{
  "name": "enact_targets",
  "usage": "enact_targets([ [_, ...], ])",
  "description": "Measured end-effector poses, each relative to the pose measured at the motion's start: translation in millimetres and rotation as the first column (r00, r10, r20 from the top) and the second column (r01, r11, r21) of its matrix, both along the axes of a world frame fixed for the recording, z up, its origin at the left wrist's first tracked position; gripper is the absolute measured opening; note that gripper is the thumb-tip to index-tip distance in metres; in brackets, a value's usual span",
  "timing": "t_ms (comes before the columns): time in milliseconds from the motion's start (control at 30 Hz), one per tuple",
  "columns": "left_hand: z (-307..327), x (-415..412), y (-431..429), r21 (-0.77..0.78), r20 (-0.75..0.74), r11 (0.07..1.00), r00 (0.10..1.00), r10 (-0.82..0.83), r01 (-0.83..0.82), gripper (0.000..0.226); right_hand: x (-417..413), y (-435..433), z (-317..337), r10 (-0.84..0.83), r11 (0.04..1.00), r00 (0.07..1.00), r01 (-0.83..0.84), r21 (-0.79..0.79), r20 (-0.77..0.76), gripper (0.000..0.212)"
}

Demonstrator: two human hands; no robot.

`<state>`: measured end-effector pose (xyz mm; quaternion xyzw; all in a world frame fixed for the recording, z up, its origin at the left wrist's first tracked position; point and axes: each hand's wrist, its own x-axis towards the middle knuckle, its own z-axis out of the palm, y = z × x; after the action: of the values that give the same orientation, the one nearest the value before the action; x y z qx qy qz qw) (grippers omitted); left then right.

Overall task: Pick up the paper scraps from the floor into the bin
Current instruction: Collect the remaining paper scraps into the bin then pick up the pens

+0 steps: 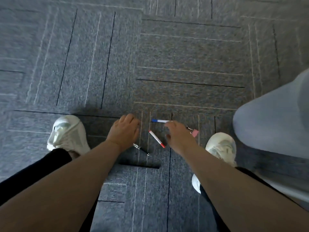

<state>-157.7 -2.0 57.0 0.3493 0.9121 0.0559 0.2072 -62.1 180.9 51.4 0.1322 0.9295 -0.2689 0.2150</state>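
Both hands low over grey carpet-tile floor [184, 56]; no paper scraps or bin visible.
Left hand [124, 129] curled, contents unclear; right hand [179, 136] loosely open, empty; scraps likely light, limp; pinch edges.

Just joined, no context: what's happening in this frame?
A person crouches over a grey carpet floor, both bare hands reaching down. The left hand hovers with fingers curled, holding nothing visible. The right hand is at the blue-capped marker. A red-capped marker, a black pen and a pink binder clip lie nearby. No paper scraps or bin in view.
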Motion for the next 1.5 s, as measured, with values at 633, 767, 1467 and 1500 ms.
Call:
enact_targets([
  [633, -92.9, 33.0, -45.7, 0.002, 0.056, 0.961, 0.959, -0.278, 0.278, 0.052, -25.9, -24.3, -81.1, 0.019, 0.998, 0.997, -0.014, 0.063, -0.077, 0.023],
  [767, -89.1, 36.9, -52.7, 0.011, 0.209, 0.969, 0.947, -0.245, 0.248, 0.05, -42.2, -10.7, -82.1, -0.005, 0.977, 1.0, 0.001, 0.212, 0.019, 0.037],
  [1467, -68.5, 29.8, 8.9, -0.201, 0.157, 0.966, 0.978, -0.134, 0.165, 0.025, 12.4, 33.3, -61.6, -0.145, 0.983, 0.978, 0.126, 0.133, 0.147, 0.014],
  [1500, -64.8, 24.7, 17.3, -0.202, 0.167, 0.969, 0.98, -0.106, 0.14, 0.032, 14.2, 39.9, -61.0, -0.185, 0.974, 0.973, 0.163, 0.156, 0.136, 0.015],
])
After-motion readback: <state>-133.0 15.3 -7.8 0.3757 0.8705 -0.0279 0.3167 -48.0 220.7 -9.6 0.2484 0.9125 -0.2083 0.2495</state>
